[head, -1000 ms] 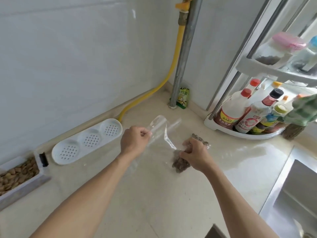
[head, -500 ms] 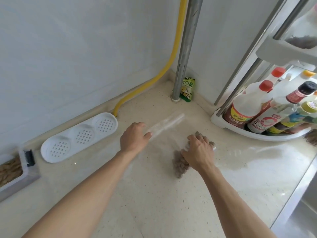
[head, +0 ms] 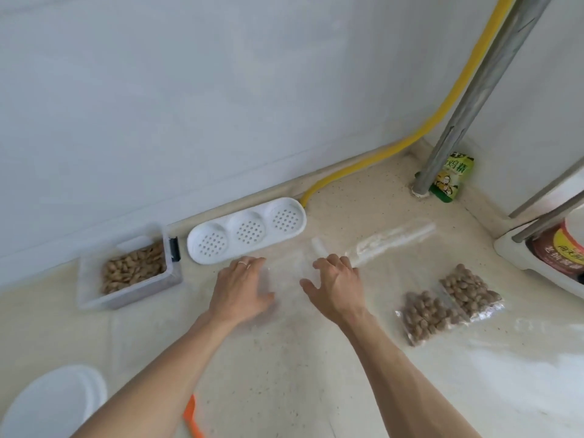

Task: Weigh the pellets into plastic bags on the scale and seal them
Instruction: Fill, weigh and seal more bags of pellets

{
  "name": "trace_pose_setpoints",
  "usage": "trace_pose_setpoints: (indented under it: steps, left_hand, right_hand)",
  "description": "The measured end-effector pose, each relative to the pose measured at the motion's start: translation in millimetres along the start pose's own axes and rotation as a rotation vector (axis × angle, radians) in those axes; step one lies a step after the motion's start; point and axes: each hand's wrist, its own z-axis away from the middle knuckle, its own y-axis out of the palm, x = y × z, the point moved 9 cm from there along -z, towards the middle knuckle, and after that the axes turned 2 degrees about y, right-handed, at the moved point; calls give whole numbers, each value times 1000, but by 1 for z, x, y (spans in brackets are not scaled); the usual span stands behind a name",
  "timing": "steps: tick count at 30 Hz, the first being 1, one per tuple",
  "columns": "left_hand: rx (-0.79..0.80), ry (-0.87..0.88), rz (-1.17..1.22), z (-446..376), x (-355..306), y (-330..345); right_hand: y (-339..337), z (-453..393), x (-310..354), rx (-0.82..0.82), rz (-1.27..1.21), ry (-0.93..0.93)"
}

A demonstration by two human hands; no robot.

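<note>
While both palms face down over bench [head: 284,374]:
Near edge: white round lid [head: 53,403], orange strip [head: 192,418].
Left hand [head: 240,289]: fingers spread, flat on clear plastic bag [head: 284,273].
Right hand [head: 338,289]: fingers wide, on same bag; contact blurred.
Filled pellet bags [head: 448,301]: right of hands, lying flat.
Pellet tub [head: 129,270]: left, near wall.
Far: white perforated tray [head: 246,230], bag roll [head: 392,240].
</note>
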Motion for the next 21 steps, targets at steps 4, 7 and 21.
trace_pose_setpoints:
  steps: [4, 7, 21]
  left_hand:
    - [71, 27, -88, 10, 18, 17]
    - [46, 51, -98, 13, 20, 22]
    - [-188, 114, 172, 9, 12, -14]
  right_hand:
    - [29, 2, 13, 89, 175, 40]
    - [33, 0, 19, 58, 206, 62]
    - [-1, 6, 2, -214, -325, 165]
